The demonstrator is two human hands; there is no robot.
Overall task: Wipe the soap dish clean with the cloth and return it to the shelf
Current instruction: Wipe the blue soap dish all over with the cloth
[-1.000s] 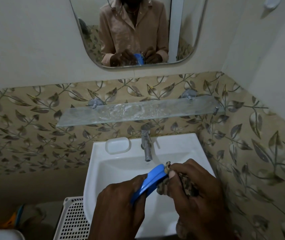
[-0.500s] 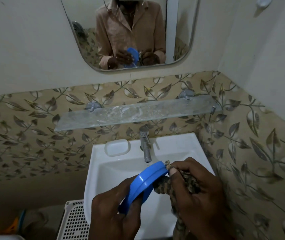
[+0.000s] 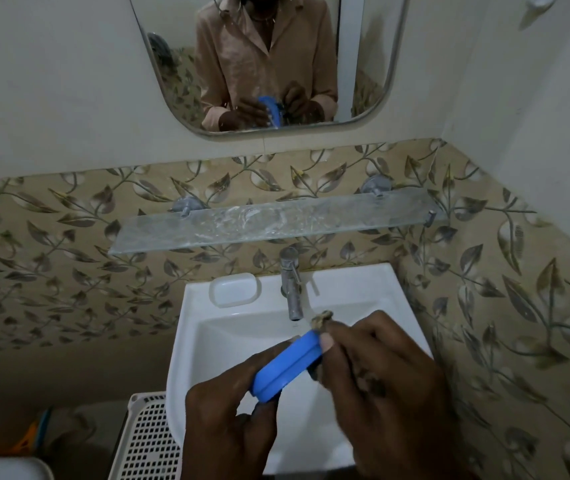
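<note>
Over the white ceramic washbasin (image 3: 228, 344) the person holds a bright blue oval plastic soap dish (image 3: 285, 367) edge-on, its long axis tilted from about seven o'clock up toward one o'clock. The left hand (image 3: 228, 420) grips the lower end of the dish, fingers curled round its underside and thumb along the near rim. The right hand (image 3: 380, 386) is bunched round a mottled brown patterned cloth (image 3: 323, 320), the thumb pressing against the upper end of the dish; a small tuft of the cloth sticks out above the thumb, and the rest is mostly hidden inside the fist. At twelve o'clock from the dish stands a dull metal tap (image 3: 291, 285), and at eleven o'clock a white moulded soap recess (image 3: 234, 289) sits in the basin's back ledge. Higher on the leaf-patterned tile wall (image 3: 51, 258) runs a clear glass shelf (image 3: 276, 225) on two metal brackets, well apart from the dish. Above that a rounded wall mirror (image 3: 266, 60) reflects a beige shirt and both hands with the dish. At seven o'clock, beside the basin, stands a white perforated plastic basket (image 3: 145, 441)
</note>
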